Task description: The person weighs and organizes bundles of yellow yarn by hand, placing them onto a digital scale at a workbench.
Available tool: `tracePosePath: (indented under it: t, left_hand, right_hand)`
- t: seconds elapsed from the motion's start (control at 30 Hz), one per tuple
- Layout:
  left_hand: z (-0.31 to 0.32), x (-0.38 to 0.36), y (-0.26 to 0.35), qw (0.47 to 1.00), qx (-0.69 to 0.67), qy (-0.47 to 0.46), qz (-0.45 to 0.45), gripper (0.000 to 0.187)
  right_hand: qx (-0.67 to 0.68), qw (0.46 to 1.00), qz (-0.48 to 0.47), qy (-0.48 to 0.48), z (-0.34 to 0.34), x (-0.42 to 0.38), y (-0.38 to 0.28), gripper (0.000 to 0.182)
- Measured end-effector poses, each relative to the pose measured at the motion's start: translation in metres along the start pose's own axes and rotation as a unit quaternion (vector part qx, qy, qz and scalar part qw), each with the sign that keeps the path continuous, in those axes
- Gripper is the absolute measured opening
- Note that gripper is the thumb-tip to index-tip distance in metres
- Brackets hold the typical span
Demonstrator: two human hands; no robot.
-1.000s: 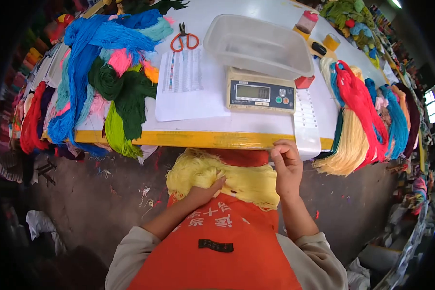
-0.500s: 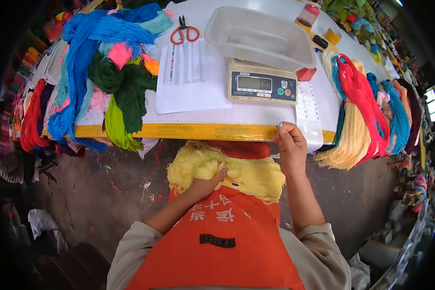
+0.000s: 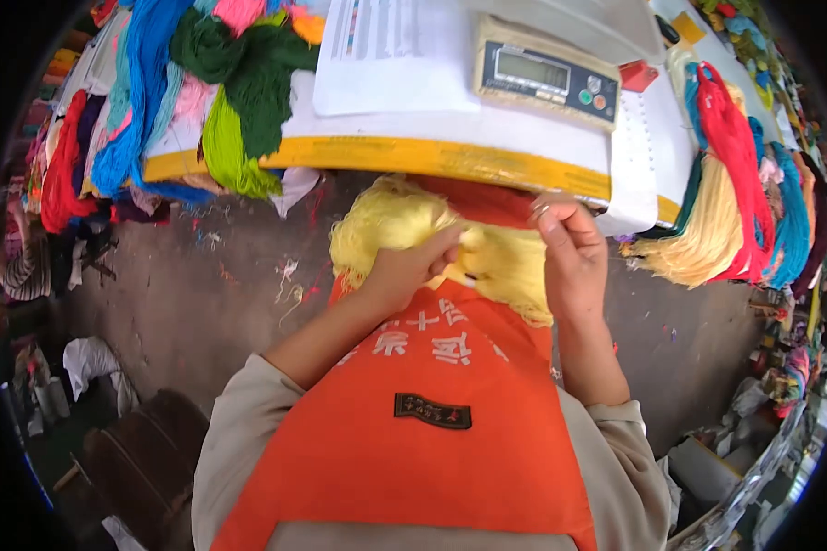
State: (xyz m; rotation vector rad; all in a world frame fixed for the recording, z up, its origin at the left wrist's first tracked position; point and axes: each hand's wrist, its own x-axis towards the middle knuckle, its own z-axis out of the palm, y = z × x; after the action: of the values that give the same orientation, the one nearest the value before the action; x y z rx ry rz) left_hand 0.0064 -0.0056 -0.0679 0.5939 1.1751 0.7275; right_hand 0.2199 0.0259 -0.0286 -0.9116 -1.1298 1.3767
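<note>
A skein of pale yellow yarn point(image 3: 386, 225) lies across my lap, over the top of the red apron point(image 3: 340, 459). My left hand point(image 3: 415, 268) is closed at the middle of the skein, its fingertips pinched on the yellow strands. To the right, my right hand point(image 3: 574, 243) is raised just in front of the table edge, thumb and forefinger pressed together. A small shiny bit shows at those fingertips, too small to name. The right end of the skein is close beside this hand.
On the table point(image 3: 386, 131) are a digital scale point(image 3: 547, 73) under a clear plastic tub point(image 3: 606, 23) and a printed sheet point(image 3: 395, 69). Blue point(image 3: 147, 83) and dark green yarn point(image 3: 257, 83) hang at left, red point(image 3: 730, 156) and cream skeins point(image 3: 698, 230) at right.
The camera view has tipped down, so the table sits higher and the scissors are out of view. My left hand has moved slightly right and up along the yellow yarn. My right hand stays pinched.
</note>
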Motion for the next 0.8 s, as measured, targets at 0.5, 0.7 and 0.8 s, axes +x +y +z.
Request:
tracePosePath:
  t: [0.5, 0.7, 0.8]
  left_hand:
    - [0.028, -0.044, 0.061, 0.989, -0.082, -0.066, 0.107, 0.027]
    - [0.023, -0.043, 0.056, 0.984, -0.096, -0.097, 0.115, 0.03]
    - [0.025, -0.045, 0.057, 0.985, -0.099, -0.087, 0.115, 0.028]
  right_hand:
    - [0.026, 0.997, -0.058, -0.05, 0.027, -0.012, -0.024, 0.003]
    - [-0.007, 0.995, -0.065, -0.077, 0.042, -0.013, -0.014, 0.004]
    - [-0.035, 0.994, -0.069, -0.077, 0.044, -0.013, -0.008, 0.005]
